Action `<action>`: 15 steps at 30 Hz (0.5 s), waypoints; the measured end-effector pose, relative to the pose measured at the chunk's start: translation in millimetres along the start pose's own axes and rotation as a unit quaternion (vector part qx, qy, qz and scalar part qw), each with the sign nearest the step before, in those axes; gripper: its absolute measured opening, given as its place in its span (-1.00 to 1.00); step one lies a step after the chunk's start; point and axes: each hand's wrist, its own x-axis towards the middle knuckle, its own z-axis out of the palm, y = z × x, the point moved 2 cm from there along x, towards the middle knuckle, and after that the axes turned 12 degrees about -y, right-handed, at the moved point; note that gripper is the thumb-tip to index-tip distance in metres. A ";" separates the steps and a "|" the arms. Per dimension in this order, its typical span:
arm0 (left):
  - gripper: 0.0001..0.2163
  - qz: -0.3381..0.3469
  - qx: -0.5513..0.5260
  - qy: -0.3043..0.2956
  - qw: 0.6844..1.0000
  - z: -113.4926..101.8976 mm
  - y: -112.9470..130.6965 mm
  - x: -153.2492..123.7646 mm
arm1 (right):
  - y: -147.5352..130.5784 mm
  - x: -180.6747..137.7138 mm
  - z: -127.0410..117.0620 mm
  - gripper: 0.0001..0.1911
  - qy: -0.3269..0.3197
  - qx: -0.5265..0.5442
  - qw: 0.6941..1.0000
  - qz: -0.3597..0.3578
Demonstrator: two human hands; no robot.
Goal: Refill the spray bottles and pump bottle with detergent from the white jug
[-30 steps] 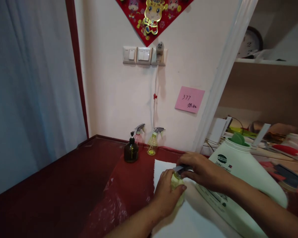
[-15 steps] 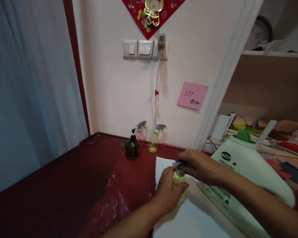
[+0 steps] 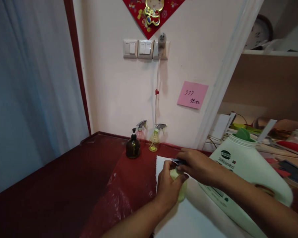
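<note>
My left hand (image 3: 168, 186) is wrapped round the body of a small yellow spray bottle (image 3: 180, 190) that stands on a white sheet (image 3: 188, 218). My right hand (image 3: 198, 167) is closed over the bottle's grey spray head (image 3: 176, 161), fingers pinched on it. Most of the bottle is hidden by both hands. A large white detergent jug with a green cap (image 3: 240, 165) lies tilted just behind my right forearm.
A dark brown pump bottle (image 3: 133, 147), a pink spray bottle (image 3: 140, 131) and a yellow spray bottle (image 3: 155, 138) stand by the wall on the dark red table (image 3: 64, 185). Red plastic film (image 3: 119, 198) lies left of the sheet. Cluttered shelves (image 3: 275, 138) fill the right.
My hands stay on the small bottle; the left hand has closed higher round it and the right hand shifted slightly on the spray head. The view tilted a little.
</note>
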 end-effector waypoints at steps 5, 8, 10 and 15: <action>-0.85 0.005 0.012 -0.009 1.000 0.0 0.0 2.6 | 1.1 1.8 5.9 -0.70 0.008 -0.007 1.000 -0.005; -0.88 0.013 0.016 -0.023 1.000 -1.2 1.8 1.3 | 3.2 4.3 8.1 -0.72 0.009 -0.014 1.000 -0.009; -0.88 0.013 0.017 -0.034 0.999 -1.3 3.8 -0.5 | 4.2 4.9 8.7 -0.72 0.012 -0.016 1.000 -0.008; -0.71 -0.029 0.001 0.002 1.000 3.1 7.6 0.1 | 4.3 2.9 9.0 -0.74 0.021 -0.015 1.000 -0.002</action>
